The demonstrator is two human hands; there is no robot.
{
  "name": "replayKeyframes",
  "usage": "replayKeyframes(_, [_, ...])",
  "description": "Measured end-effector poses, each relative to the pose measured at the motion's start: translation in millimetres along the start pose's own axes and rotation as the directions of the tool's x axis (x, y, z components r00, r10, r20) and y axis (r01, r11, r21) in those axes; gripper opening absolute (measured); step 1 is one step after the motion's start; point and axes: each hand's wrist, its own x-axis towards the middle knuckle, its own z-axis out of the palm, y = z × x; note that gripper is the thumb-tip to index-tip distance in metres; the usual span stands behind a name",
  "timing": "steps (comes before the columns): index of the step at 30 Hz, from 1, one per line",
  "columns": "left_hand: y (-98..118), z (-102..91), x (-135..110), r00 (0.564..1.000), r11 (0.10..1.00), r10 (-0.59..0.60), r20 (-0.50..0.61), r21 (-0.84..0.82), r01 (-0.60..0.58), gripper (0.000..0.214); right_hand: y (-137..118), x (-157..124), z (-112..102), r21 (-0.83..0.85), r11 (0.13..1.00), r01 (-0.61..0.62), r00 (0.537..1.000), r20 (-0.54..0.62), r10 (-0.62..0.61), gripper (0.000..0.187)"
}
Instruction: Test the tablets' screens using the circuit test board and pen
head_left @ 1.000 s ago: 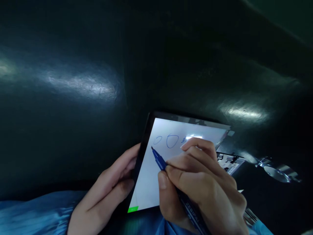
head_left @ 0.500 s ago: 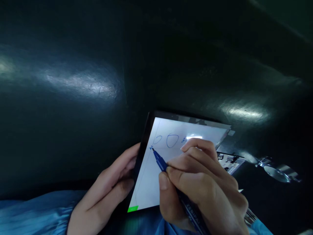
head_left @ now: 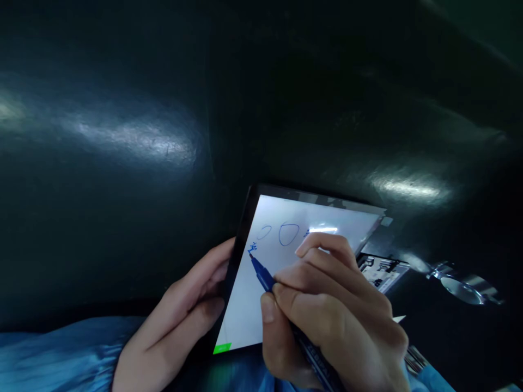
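Between the thumb and fingers of my right hand (head_left: 330, 305) is a blue marker pen (head_left: 263, 275), its tip at the left part of a lit white display panel (head_left: 245, 310). Small blue writing is at the tip, with two drawn loops close by and more marks partly covered by my fingers. My left hand (head_left: 188, 305) grips the panel's dark left edge, thumb on the near side. The panel is tilted and has a green patch at its lower left corner. My right hand covers its lower right part.
Right of the panel, a circuit-like part (head_left: 384, 272) shows partly behind my right hand. Farther right lies a shiny metal item with a round lens (head_left: 461, 288). The dark tabletop (head_left: 134, 218) extends behind, with bright reflections.
My right hand and the marker have shifted slightly left and down. More blue strokes now show at the tip. My left hand and the panel stay nearly still.
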Motion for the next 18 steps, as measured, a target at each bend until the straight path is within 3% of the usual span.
replayKeyframes(5, [0,-2.3,1,0.999,0.999,0.033,0.036,0.039,-0.035,0.046,0,-1,0,-0.026,1.0,0.003,1.0,-0.003,-0.003,0.025])
replayKeyframes(12, [1,0.3,3,0.993,0.992,0.119,0.008,0.031,-0.119,0.045,-9,3,4,-0.125,0.987,-0.099,0.988,-0.13,0.083,0.036])
replayKeyframes(18, [2,3.3,6,0.992,0.992,0.125,0.028,0.009,-0.125,0.045,-7,4,3,-0.131,0.988,-0.076,0.992,-0.107,0.062,0.036])
